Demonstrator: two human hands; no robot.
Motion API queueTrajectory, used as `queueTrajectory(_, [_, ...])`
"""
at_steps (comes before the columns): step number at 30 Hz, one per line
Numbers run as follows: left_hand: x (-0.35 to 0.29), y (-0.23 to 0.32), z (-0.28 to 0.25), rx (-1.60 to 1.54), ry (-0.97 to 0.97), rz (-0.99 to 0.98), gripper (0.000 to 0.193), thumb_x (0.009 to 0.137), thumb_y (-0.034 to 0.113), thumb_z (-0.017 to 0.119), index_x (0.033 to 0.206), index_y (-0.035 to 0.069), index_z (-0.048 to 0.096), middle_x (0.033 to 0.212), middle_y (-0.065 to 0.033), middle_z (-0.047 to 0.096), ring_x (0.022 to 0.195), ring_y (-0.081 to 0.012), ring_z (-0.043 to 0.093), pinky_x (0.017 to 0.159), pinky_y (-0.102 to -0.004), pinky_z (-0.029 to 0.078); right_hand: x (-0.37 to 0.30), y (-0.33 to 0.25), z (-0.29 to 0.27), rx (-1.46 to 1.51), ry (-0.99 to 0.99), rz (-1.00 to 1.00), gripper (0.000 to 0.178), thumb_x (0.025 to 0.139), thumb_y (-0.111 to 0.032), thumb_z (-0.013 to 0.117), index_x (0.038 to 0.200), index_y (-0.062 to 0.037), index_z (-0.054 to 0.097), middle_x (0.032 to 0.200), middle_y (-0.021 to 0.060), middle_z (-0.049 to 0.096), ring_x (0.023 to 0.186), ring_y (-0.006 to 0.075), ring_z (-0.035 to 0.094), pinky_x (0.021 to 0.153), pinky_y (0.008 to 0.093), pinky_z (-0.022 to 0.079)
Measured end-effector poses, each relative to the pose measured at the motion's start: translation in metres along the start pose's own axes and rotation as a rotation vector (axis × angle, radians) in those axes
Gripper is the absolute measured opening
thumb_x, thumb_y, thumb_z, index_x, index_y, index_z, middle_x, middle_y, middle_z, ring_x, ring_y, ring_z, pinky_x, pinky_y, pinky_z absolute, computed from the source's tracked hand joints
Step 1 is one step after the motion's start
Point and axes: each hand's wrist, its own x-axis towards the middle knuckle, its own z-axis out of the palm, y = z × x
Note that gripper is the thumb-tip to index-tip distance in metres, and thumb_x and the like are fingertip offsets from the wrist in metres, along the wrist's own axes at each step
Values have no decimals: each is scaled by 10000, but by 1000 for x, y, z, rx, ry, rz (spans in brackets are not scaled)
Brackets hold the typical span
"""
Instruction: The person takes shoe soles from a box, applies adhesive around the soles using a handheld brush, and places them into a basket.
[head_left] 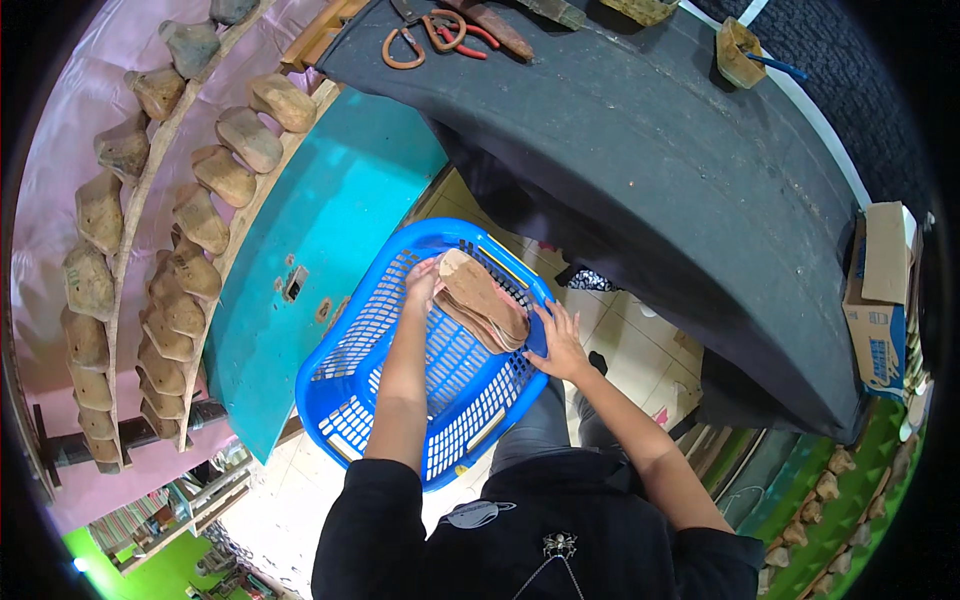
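Note:
A stack of brown, sole-shaped pieces (pixel 482 297), like shoe insoles, lies tilted inside a blue plastic laundry basket (pixel 318 372). My left hand (pixel 423 281) reaches into the basket and grips the left edge of the stack, its fingers partly hidden by it. On the basket's right rim rests my right hand (pixel 561 346), fingers spread and thumb apart, beside the lower right end of the stack. Nothing shows in that hand. The pieces are layered, with the top one rough and worn-looking.
A dark cloth-covered table (pixel 680 150) curves ahead, bearing scissors (pixel 404 48), red-handled pliers (pixel 470 42) and a small container (pixel 740 55). To the left are a turquoise board (pixel 330 190) and racks of wooden shoe lasts (pixel 248 140). A cardboard box (pixel 878 300) stands at far right.

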Motion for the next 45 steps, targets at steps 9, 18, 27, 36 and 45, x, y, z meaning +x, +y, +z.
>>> queueTrajectory(9, [9, -12, 1, 237, 44, 269, 381, 866, 160, 453, 1184, 0, 318, 1108, -120, 495, 998, -183, 490, 818, -281, 412, -2, -5, -3, 45, -32, 21, 889, 614, -336, 678, 1305, -132, 157, 1332, 168, 150, 1258, 351, 98, 988, 554, 51])
queueTrajectory(18, [-46, 7, 24, 139, 154, 457, 397, 855, 139, 458, 1197, 5, 308, 1162, -160, 438, 1049, -194, 442, 871, -279, 368, -17, -14, -33, 110, 93, -42, 883, 619, -358, 673, 1301, -127, 162, 1326, 187, 150, 1238, 373, 131, 977, 555, 100])
queueTrajectory(27, [-195, 67, 166, 336, -250, 1003, 458, 813, 31, 470, 1233, 47, 289, 1109, -118, 466, 965, -172, 473, 808, -272, 401, -76, -18, -147, 20, 498, -196, 843, 628, -354, 692, 1280, -102, 219, 1317, 182, 184, 1233, 370, 165, 975, 554, 83])
queueTrajectory(36, [-304, 95, 364, 270, -656, 1214, 473, 809, 37, 476, 1237, 47, 276, 1093, -122, 476, 967, -183, 481, 781, -287, 405, -182, 36, -306, -179, 907, -123, 773, 626, -299, 699, 1239, -87, 277, 1307, 182, 213, 1232, 393, 164, 982, 544, 64])
queueTrajectory(45, [-416, 57, 531, 245, -1104, 1328, 439, 769, 18, 498, 1187, 43, 364, 999, -133, 532, 936, -208, 518, 773, -296, 430, -330, 104, -407, -438, 1307, 253, 595, 654, -275, 668, 1166, -110, 413, 1256, 140, 317, 1220, 359, 207, 971, 553, 80])
